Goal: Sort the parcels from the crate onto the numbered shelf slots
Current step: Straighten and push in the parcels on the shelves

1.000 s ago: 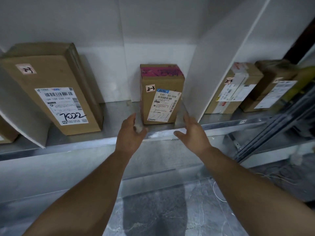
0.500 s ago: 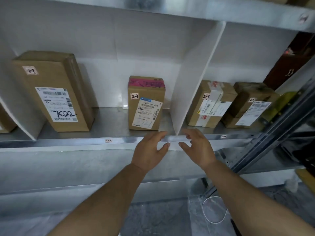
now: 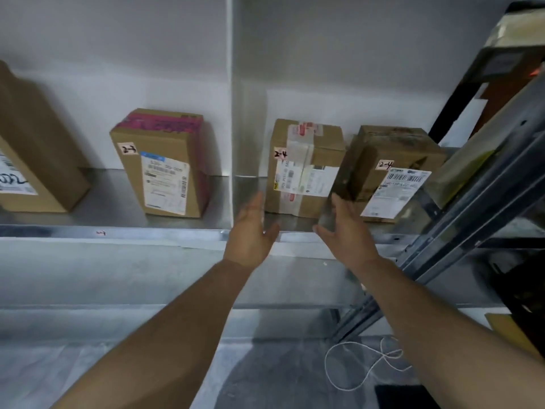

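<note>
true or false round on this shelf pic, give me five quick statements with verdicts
1. The parcel with pink tape is tagged 2-3. True.
2. The tape-wrapped parcel and the scuffed parcel, right of the white divider, both carry 2-4 tags. True.
3. The left hand grips the parcel with pink tape. False: it is by the metal shelf edge, apart from that parcel, fingers straight.
4. The scuffed parcel lies on the floor. False: it stands on the metal shelf.
5. A white cord lies on the floor. True.

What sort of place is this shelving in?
Probably a parcel sorting or storage room: a metal shelf split by a white divider, holding a parcel tagged 2-3 and a parcel tagged 2-4, both cardboard with shipping labels.
</note>
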Tool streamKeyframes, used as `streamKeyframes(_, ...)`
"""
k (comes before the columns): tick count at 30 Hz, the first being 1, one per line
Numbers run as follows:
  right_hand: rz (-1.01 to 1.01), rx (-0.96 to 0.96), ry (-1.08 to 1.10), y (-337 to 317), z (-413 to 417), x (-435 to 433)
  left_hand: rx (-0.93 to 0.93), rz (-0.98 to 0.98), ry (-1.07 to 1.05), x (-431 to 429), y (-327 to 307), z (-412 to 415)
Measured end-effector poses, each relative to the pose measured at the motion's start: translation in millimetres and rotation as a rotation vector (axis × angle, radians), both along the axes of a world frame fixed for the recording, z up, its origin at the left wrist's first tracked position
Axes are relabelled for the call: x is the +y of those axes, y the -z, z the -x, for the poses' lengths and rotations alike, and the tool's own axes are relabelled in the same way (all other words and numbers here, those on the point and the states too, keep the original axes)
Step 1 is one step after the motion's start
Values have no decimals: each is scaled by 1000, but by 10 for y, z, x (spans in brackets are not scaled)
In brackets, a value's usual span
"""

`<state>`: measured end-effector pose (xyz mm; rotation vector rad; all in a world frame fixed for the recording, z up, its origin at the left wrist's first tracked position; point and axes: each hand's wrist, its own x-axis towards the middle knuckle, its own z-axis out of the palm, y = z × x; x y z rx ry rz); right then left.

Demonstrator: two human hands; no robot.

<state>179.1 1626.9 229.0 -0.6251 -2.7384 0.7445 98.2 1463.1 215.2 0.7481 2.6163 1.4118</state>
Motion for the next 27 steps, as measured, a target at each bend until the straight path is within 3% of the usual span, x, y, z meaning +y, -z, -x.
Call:
streamKeyframes(10, 402, 138, -54, 289, 491, 251, -171, -47, -57, 315, 89, 434)
streamKeyframes(19, 410, 166, -27, 426, 556, 265, -222, -139, -176, 239, 212, 326)
streamKeyframes(27, 250, 137, 8, 491, 569, 223, -186, -121, -226, 254, 262, 301)
